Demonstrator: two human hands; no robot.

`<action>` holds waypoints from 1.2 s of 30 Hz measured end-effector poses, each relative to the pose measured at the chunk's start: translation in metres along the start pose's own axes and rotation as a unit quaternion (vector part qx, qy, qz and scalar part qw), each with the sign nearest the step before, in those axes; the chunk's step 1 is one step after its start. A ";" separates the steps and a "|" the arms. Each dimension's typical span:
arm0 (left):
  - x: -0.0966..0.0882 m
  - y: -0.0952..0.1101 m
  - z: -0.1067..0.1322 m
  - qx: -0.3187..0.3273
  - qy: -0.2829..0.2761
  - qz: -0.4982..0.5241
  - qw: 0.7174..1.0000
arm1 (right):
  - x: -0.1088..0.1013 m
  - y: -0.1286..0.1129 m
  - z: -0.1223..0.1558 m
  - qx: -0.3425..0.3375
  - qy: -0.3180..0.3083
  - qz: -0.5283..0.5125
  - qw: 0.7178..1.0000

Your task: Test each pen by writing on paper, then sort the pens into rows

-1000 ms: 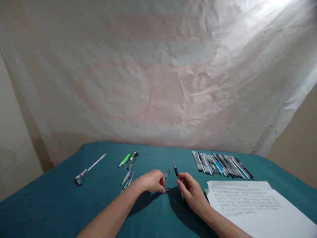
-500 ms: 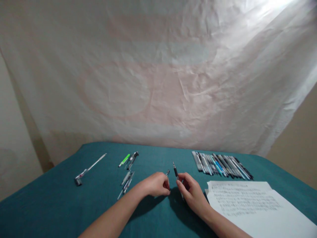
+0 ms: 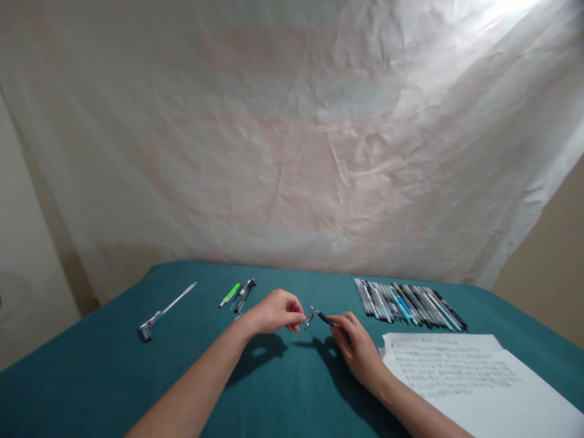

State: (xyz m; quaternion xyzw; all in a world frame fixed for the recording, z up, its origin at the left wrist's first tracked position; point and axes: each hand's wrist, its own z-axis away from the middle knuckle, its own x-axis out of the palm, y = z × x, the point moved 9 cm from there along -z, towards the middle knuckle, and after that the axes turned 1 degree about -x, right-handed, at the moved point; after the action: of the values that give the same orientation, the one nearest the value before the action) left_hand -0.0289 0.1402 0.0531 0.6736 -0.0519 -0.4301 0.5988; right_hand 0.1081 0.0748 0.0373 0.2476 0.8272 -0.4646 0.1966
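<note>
My left hand (image 3: 279,311) pinches a small clear pen cap (image 3: 308,320) between thumb and fingertips, a little above the table. Facing it, my right hand (image 3: 358,348) grips a black pen (image 3: 325,317) with a bare tip. That tip points left and lies very close to the cap's end; whether they touch I cannot tell. Fingers hide the rear of the pen. Beyond my left wrist lie a bright green highlighter (image 3: 229,295) and several dark pens (image 3: 245,294).
A long row of pens (image 3: 408,304) lies at the right rear. Sheets with handwriting (image 3: 449,371) cover the right front of the green-covered table (image 3: 91,377). On the left lie a clear pen part (image 3: 145,331) and a thin white refill (image 3: 180,299).
My left hand has lifted and turned, bringing the cap toward the pen. My right hand has tilted the pen from nearly upright to pointing left. My left forearm now covers the nearer pens.
</note>
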 end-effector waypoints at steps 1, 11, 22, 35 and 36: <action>-0.003 0.001 0.001 0.003 0.002 0.007 1.000 | 0.001 -0.001 0.000 -0.005 -0.004 0.007 1.000; -0.010 0.001 0.002 0.013 0.005 0.015 1.000 | 0.005 -0.008 0.002 -0.019 -0.026 0.041 0.999; -0.006 0.002 0.002 0.020 -0.004 -0.001 1.000 | 0.007 -0.009 0.005 -0.039 -0.026 0.083 0.995; 0.006 0.004 -0.004 0.050 0.001 0.122 0.991 | 0.002 -0.009 0.006 -0.043 0.007 0.052 0.998; 0.008 0.004 -0.004 0.050 0.007 0.147 0.988 | 0.001 -0.008 0.006 -0.039 0.016 0.042 0.998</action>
State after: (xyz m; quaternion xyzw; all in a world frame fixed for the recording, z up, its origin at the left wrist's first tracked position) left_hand -0.0196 0.1380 0.0518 0.6902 -0.1679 -0.3298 0.6218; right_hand 0.1034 0.0665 0.0396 0.2822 0.8363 -0.4193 0.2124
